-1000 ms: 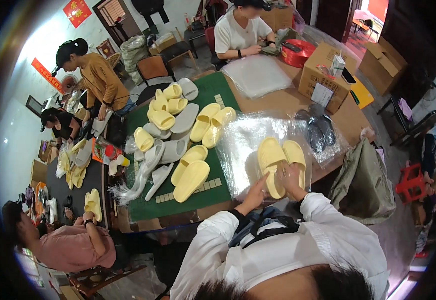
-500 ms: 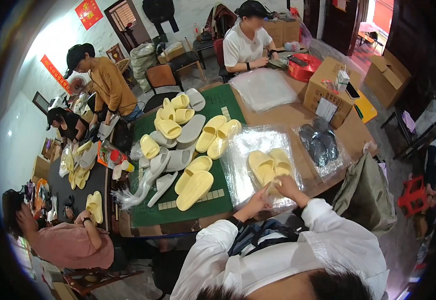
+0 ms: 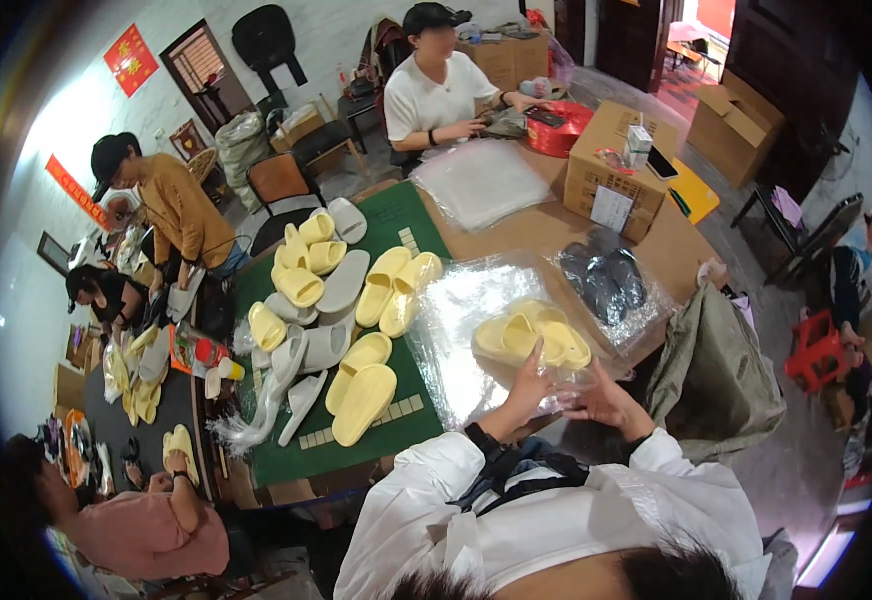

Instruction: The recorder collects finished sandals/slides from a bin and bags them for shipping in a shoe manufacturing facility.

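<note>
A pair of yellow slippers (image 3: 509,336) in a clear plastic bag lies turned sideways before me, over the stack of clear bags (image 3: 456,365). My left hand (image 3: 530,388) grips the near side of the bagged pair, its thumb or a finger reaching up against a slipper. On the bag's right end my right hand (image 3: 604,402) has its fingers curved round the plastic; some fingertips are hidden. To the left, loose yellow slippers (image 3: 364,403) and grey slippers (image 3: 345,283) cover the green mat (image 3: 421,415). Dark slippers in clear wrap (image 3: 604,280) rest to the right.
A cardboard box (image 3: 621,150), red twine roll (image 3: 553,135) and clear plastic sheets (image 3: 486,185) occupy the far side, where a person in white (image 3: 434,95) sits. An olive sack (image 3: 721,375) hangs at the right edge. Other people work at the dark table (image 3: 106,405) on the left.
The bagged slippers have turned from pointing away to lying sideways. My hands have moved apart from their pinch at the bag's near edge to its sides. The view has shifted rightward.
</note>
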`<state>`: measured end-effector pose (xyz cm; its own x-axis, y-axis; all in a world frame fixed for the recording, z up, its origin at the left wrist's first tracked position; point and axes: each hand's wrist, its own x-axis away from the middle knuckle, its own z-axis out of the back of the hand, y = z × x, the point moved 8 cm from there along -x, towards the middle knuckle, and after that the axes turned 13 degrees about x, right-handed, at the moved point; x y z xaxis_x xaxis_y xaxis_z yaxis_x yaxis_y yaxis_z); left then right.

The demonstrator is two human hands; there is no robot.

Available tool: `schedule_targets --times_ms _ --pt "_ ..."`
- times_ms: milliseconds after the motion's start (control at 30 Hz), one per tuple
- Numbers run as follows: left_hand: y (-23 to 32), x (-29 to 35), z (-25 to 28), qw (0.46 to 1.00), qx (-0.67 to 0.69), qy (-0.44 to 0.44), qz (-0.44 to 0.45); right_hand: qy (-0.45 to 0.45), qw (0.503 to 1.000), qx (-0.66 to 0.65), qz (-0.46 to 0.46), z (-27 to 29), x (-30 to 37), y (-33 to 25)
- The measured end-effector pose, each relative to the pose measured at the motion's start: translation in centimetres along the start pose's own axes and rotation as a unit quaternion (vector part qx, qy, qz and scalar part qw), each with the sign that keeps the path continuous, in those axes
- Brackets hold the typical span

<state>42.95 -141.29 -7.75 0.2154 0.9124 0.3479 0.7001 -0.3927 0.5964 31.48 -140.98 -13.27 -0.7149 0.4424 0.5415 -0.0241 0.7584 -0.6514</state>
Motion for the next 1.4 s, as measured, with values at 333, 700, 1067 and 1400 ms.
schedule_targets --times_ms 333,700,1067,1400 --pt "-2.0 2.1 2.8 0.992 -0.095 0.079 0.020 0.063 0.988 -0.004 -0.139 3.4 -2.0 4.4" --pt "0.0 4.1 3.8 0.911 -0.400 0.105 0.006 0.001 0.998 -0.039 -0.038 -1.3 -0.9 0.1" --pt "-1.8 3.8 3.6 0.937 -0.331 0.079 0.075 0.010 0.994 -0.100 0.036 -1.5 -1.0 0.0" --pt "-2.6 2.5 2.6 0.951 -0.306 0.028 0.030 0.032 0.990 -0.128 -0.052 -1.9 -1.5 1.8"
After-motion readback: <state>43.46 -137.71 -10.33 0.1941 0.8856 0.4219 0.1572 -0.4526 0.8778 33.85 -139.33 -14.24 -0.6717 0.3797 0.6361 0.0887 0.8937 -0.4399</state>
